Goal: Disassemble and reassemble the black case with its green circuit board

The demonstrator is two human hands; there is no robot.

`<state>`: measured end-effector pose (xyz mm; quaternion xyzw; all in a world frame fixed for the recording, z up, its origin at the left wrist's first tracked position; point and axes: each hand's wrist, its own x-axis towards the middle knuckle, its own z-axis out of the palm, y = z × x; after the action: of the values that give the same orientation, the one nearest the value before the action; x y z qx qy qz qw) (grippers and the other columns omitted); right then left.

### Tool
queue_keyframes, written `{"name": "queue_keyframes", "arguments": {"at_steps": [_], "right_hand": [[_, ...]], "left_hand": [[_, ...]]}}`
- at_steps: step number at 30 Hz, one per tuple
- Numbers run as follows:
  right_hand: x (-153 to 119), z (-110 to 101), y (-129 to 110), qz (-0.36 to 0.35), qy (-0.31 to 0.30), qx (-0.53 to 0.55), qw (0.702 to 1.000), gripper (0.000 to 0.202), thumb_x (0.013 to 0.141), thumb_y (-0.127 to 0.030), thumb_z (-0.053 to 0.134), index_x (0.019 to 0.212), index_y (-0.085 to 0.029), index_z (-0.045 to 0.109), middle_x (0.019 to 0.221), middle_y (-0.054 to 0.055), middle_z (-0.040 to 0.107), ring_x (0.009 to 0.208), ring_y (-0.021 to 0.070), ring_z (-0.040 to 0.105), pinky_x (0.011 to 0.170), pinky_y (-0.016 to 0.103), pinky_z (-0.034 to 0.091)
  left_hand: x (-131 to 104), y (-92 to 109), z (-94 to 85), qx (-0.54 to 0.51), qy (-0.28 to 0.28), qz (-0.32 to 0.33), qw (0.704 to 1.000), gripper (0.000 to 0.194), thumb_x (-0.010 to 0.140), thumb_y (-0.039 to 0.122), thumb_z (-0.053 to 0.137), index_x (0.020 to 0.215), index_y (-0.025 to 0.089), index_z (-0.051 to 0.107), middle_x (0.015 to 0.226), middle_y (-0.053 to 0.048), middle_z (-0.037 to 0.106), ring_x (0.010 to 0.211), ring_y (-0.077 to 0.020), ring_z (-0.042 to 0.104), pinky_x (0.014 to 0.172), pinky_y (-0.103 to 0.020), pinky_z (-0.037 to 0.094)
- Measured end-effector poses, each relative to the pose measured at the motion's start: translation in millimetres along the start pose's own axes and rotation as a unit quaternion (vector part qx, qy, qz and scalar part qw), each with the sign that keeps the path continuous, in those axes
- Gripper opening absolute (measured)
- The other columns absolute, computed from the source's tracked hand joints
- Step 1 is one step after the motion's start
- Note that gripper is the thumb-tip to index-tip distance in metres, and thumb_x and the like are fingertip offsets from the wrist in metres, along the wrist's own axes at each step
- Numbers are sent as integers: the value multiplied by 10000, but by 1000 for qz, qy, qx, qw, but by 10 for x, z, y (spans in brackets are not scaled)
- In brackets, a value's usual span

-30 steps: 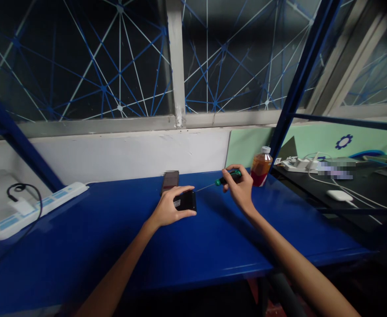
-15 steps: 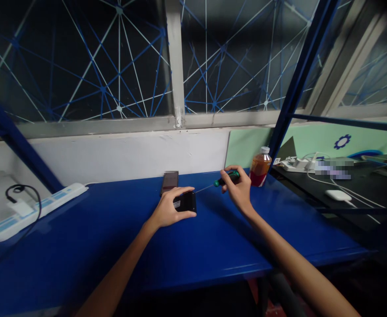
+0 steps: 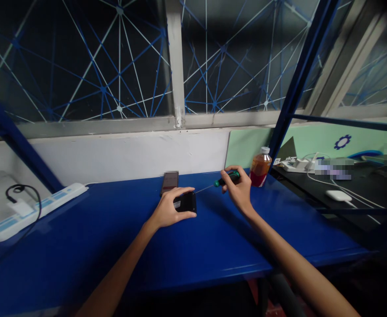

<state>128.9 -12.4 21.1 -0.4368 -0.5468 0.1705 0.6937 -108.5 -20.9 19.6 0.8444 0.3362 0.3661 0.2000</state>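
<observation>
My left hand [image 3: 169, 210] grips a small black box-shaped device [image 3: 187, 203] with a pale label, thumb along its near side and fingers along its far side. In my right hand [image 3: 240, 189] is a screwdriver [image 3: 217, 182] with a green and black handle, held between thumb and fingers. Its thin shaft points left, and the tip meets the upper right corner of the device; whether it sits in a screw is too small to tell. Just behind my left hand a dark phone [image 3: 170, 181] lies on the blue table [image 3: 193, 255].
A bottle of reddish-brown drink [image 3: 260, 167] stands at the table's back right. On the left lies a white power strip [image 3: 48, 211] with a black cable plugged in. A black desk [image 3: 312, 185] to the right carries cables and a white adapter [image 3: 338, 195].
</observation>
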Motion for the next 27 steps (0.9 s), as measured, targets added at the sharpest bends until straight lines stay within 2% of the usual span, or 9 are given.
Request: {"name": "queue_keyframes", "arguments": {"at_steps": [11,27], "right_hand": [[-2,3,-7,-1,2,-4,1000,282,818,-460,638,889,-196,568,454,-75,515,356,118,537,384,223,437],[1,-14,5,-10,-17,1,1000,232,834,-404,647,910,-202,560,483,-73,527,370,116,544,407,225,438]], "left_hand": [[0,8,2,3,1,2,1000,599,666,394,779,1223,256,606,1218,-88,641,1124,-312,586,1001,-519,435],[3,1,1,2,0,2,1000,612,659,406,798,1223,270,602,1224,-76,640,1130,-308,582,1013,-517,423]]}}
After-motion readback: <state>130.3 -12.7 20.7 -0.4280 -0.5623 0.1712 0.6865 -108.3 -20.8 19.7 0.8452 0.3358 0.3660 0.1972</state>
